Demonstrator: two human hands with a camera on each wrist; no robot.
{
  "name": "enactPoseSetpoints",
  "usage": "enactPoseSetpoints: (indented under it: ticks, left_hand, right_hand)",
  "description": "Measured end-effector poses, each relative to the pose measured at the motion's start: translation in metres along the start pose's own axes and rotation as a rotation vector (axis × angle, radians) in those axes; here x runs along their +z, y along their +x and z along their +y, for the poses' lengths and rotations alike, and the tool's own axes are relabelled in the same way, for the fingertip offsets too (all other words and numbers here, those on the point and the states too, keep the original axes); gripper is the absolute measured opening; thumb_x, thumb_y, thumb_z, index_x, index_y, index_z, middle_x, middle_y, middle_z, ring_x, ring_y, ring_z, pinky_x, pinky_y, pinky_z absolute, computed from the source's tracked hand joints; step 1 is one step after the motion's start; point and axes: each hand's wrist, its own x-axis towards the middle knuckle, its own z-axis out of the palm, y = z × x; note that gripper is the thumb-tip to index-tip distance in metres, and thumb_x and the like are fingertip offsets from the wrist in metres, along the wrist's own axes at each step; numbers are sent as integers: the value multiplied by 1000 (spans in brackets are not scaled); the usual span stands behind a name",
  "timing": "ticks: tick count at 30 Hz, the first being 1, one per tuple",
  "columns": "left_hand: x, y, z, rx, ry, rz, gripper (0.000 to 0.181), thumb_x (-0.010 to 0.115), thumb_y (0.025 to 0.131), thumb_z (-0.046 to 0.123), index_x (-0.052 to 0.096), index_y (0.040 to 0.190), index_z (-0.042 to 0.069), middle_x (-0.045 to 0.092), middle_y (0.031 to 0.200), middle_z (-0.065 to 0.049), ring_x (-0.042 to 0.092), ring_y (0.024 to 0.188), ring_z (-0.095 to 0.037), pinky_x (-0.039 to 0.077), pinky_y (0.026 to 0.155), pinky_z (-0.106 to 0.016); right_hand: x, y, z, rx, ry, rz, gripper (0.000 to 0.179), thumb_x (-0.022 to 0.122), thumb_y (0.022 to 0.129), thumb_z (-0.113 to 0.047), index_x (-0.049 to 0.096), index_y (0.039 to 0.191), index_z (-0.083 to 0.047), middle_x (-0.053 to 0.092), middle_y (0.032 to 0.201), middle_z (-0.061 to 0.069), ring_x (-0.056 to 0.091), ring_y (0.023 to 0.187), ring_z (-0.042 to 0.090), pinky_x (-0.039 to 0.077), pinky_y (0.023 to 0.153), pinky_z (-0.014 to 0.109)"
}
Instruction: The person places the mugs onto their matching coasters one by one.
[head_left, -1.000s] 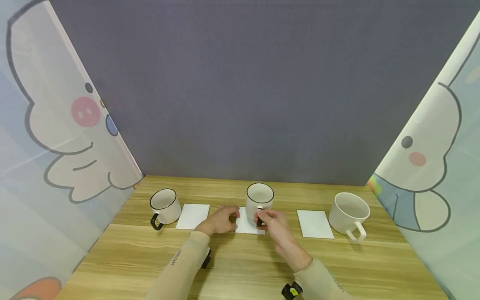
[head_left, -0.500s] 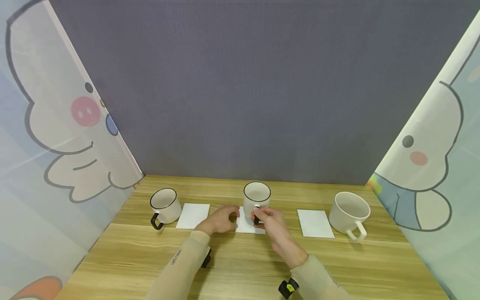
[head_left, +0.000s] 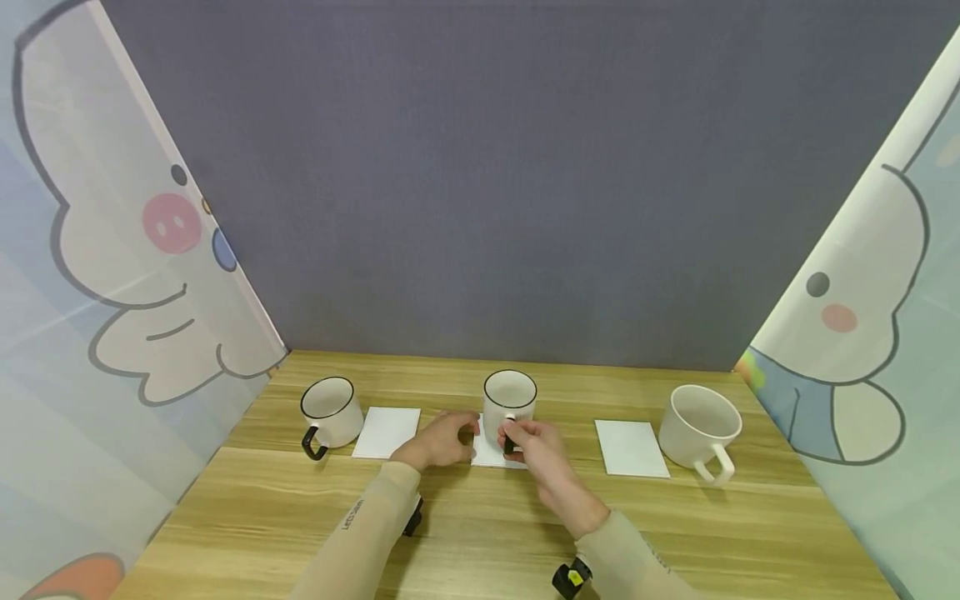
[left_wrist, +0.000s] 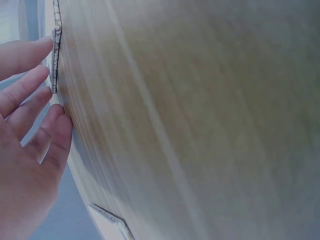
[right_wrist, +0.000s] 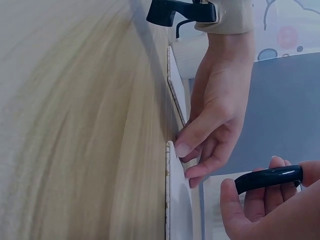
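My right hand (head_left: 546, 458) pinches the black handle (right_wrist: 270, 178) of a white enamel-style mug (head_left: 510, 398) with a black rim. The mug stands upright over the middle white coaster (head_left: 486, 454); whether its base touches the coaster I cannot tell. My left hand (head_left: 441, 439) rests at that coaster's left edge, its thumb and loosely bent fingers near or against the cardboard edge (left_wrist: 56, 65). In the right wrist view the left hand (right_wrist: 215, 122) appears at the coaster's end (right_wrist: 175, 190). The right fingers hide part of the mug's handle.
Another black-rimmed white mug (head_left: 332, 412) stands on the left, beside a white coaster (head_left: 386, 432). To the right are a third coaster (head_left: 632, 448) and a wider all-white mug (head_left: 697, 429). A dark grey panel (head_left: 480, 183) closes off the table's (head_left: 480, 542) back.
My right hand has moved the mug a little to the left over the middle coaster, then slightly lower in view. My left hand has stayed at the coaster's edge.
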Motion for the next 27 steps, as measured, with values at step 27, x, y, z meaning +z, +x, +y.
enactPoseSetpoints:
  ticks: [27]
  left_hand:
    - [2, -1, -3, 1, -25, 10, 25, 78, 82, 11, 65, 104, 14, 55, 147, -10, 45, 135, -41, 38, 110, -60]
  right_hand:
    - [3, 7, 12, 16, -5, -7, 26, 62, 101, -12, 67, 104, 13, 67, 92, 10, 62, 88, 19, 58, 83, 40]
